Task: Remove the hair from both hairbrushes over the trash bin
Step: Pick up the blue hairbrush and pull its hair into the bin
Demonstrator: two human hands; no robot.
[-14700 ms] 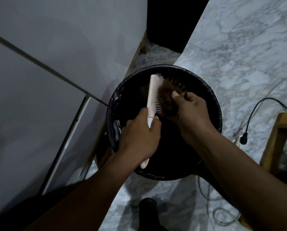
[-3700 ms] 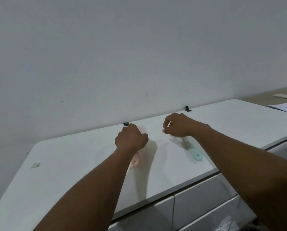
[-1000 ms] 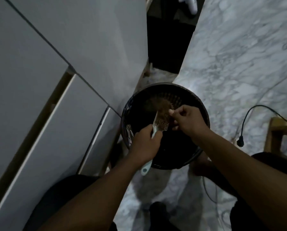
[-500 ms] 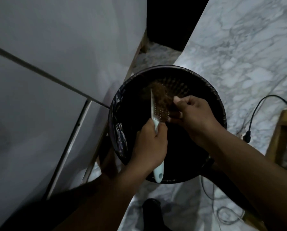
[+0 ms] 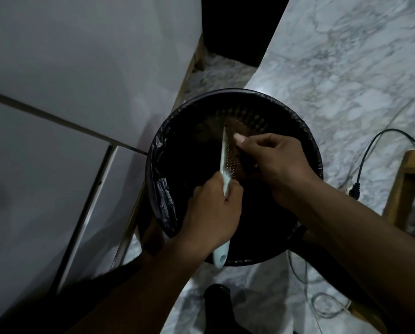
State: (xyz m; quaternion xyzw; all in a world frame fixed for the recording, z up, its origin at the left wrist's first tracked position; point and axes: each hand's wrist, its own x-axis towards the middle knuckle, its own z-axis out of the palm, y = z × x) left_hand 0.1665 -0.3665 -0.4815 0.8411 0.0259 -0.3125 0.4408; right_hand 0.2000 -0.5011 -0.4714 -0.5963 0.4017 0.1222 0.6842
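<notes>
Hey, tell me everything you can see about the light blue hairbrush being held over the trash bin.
The hairbrush is pale blue and looks like plastic, with a slim handle that ends in a rounded tip with a small hole. It is seen nearly edge-on, bristles facing right, its head out over the trash bin. The left hand grips the handle. A brown clump of hair is matted in the pale bristles, and the right hand pinches at it.

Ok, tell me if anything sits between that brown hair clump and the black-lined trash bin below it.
Nothing visible. The brown hair clump on the pale blue hairbrush hangs over the open black-lined trash bin; only the right hand pinching it touches it.
</notes>
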